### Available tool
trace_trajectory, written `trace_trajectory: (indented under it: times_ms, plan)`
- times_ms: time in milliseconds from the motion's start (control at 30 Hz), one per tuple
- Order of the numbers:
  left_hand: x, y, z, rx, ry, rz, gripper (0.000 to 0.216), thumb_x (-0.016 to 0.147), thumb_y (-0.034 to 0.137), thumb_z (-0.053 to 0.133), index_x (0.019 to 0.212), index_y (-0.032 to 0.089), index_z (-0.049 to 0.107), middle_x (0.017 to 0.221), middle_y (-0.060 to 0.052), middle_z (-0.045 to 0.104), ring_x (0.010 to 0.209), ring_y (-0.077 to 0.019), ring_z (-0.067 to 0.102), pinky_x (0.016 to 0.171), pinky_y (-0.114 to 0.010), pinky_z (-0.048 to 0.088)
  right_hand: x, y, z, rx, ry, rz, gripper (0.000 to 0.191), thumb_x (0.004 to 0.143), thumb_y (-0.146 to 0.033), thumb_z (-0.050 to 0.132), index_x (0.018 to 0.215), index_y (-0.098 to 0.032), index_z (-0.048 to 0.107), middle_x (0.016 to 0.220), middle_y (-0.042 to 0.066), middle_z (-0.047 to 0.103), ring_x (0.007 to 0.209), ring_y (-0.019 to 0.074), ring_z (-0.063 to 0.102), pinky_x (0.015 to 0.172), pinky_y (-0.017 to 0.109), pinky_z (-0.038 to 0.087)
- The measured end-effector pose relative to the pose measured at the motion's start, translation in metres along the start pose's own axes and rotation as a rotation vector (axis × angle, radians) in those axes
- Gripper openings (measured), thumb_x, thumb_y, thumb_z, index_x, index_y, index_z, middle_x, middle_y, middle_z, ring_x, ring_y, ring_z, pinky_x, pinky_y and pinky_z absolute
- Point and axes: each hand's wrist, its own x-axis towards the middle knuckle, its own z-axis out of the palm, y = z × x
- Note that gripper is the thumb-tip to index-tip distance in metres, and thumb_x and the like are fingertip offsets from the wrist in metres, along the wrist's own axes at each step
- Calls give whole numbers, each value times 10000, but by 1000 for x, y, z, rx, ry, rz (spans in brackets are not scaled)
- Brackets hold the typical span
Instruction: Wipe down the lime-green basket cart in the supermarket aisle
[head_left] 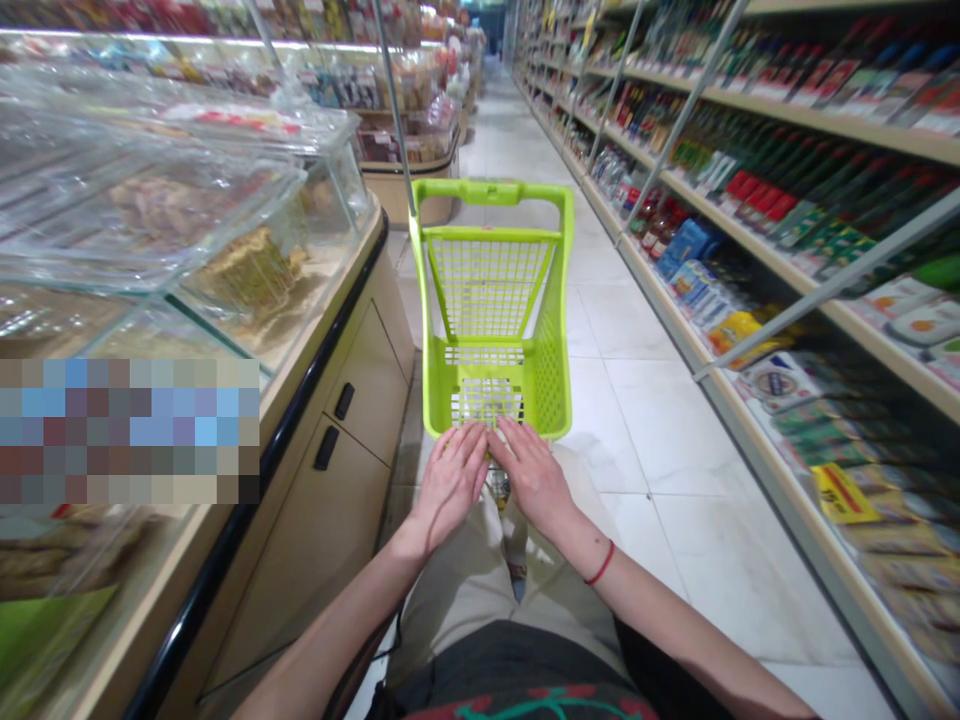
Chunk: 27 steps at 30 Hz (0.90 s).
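A lime-green plastic shopping cart (pixel 491 300) stands in the aisle right in front of me, its basket empty. My left hand (pixel 450 483) and my right hand (pixel 532 475) lie side by side on the cart's near edge, fingers stretched forward and resting flat over the rim. A red string band circles my right wrist. Neither hand has anything else in it.
A wooden counter (pixel 330 400) with clear plastic food bins (pixel 172 200) runs along my left. Long shelves of bottles and packets (pixel 787 200) line the right. White tiled floor (pixel 645 420) stretches ahead between them, with more display stands (pixel 412 110) farther back.
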Motion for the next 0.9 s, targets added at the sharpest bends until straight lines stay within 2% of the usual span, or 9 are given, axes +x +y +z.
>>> trace_trajectory:
  times_ms: [67,167,333,433,533,733,900]
  plan:
    - [0,0,0,12,10,-3,451,944,185,457,1393,145,459,1338,-131,614,1299,-250,531,1110,-453,388,5,-6,3,1,6,-5,535,925,-57,454,1448,-169,455,1453,169,513,1402,249,421,1124,498,417]
    - [-1,-2,-2,13,-4,-9,447,942,181,460,1388,146,464,1344,-129,608,1303,-243,523,1122,-444,376,3,-2,0,-1,-8,-29,525,924,-49,445,1436,-165,473,1446,168,522,1396,245,429,1125,489,419]
    - [-1,-5,-3,-21,-30,-11,518,946,179,435,1462,176,382,1345,-124,606,1304,-235,522,1130,-444,367,-17,33,-14,9,-19,-43,640,863,38,391,1457,-193,453,1466,166,499,1418,233,396,1122,512,414]
    - [-2,-6,-3,-24,-36,-7,525,944,185,437,1466,171,377,1347,-129,604,1313,-240,514,1134,-447,362,-29,55,-24,-4,-7,-27,723,826,69,379,1483,-230,412,1482,149,483,1419,230,395,1123,529,409]
    - [-2,-5,-4,-20,-43,-13,527,941,199,454,1461,161,383,1355,-135,595,1316,-248,508,1138,-456,356,-34,66,-29,-28,-6,0,766,802,90,372,1489,-248,400,1483,136,486,1418,231,395,1128,538,402]
    - [2,8,-5,-12,-67,-4,537,938,252,485,1458,156,390,1402,-120,567,1337,-279,481,1159,-512,316,-23,46,-21,-47,5,17,642,874,52,386,1462,-198,437,1447,163,521,1404,248,417,1115,526,423]
    - [7,19,0,-68,-86,47,551,920,208,474,1456,124,379,1407,-139,556,1362,-258,460,1155,-478,359,-10,23,-9,18,-1,21,527,942,-65,447,1452,-198,451,1438,163,531,1389,244,439,1114,508,428]
